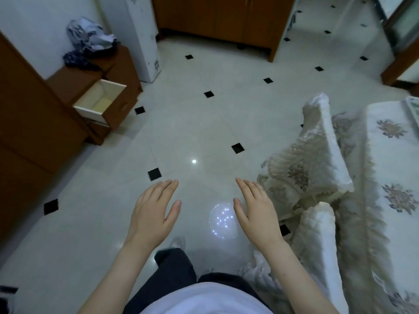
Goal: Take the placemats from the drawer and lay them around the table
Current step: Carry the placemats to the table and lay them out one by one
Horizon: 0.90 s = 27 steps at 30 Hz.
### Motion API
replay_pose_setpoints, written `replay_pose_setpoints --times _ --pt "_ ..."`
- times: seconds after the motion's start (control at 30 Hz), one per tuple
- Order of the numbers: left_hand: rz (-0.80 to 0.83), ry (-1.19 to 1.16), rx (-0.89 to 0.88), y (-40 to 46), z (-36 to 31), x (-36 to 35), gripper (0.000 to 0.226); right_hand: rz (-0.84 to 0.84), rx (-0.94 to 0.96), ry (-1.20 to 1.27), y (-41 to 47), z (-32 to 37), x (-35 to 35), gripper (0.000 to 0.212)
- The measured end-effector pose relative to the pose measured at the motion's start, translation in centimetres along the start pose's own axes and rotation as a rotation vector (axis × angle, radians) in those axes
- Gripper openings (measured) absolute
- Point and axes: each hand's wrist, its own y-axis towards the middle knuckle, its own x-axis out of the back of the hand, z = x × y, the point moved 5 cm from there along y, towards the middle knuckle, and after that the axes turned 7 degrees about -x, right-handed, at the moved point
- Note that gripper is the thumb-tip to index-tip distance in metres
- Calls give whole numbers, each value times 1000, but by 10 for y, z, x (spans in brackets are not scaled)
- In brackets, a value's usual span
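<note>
Both hands are out in front, palms down, fingers straight, holding nothing: left hand (154,209) and right hand (255,208) over the pale tiled floor (204,123). Off to the left a drawer (99,100) hangs open from a brown cabinet (68,80). On the right are chairs (310,164) under frilly white covers, next to the table (390,141) in a flowered cloth.

The tiled floor (204,132) is carrying a brown cabinet (108,71) at ten o'clock, its drawer (99,99) standing open; a cloth-covered table (390,168) is standing at three o'clock.
</note>
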Motion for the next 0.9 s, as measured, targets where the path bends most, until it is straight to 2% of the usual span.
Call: replay_pose_setpoints --times 0.17,0.33,0.57,0.73,0.9 --pt "117 4 -134 95 17 -29 56 -61 -135 -17 64 -17 -5 53" --pt "177 2 -303 229 40 -34 61 -130 -276 3 158 -24 1 62" --pt "174 41 -527 422 31 -11 57 -310 -424 -45 275 -17 48 56" --pt "240 5 -666 512 3 -35 55 -312 -524 -64 335 -34 64 56" --pt "351 -21 -719 583 -22 -87 55 -274 -605 -3 400 -81 67 59"
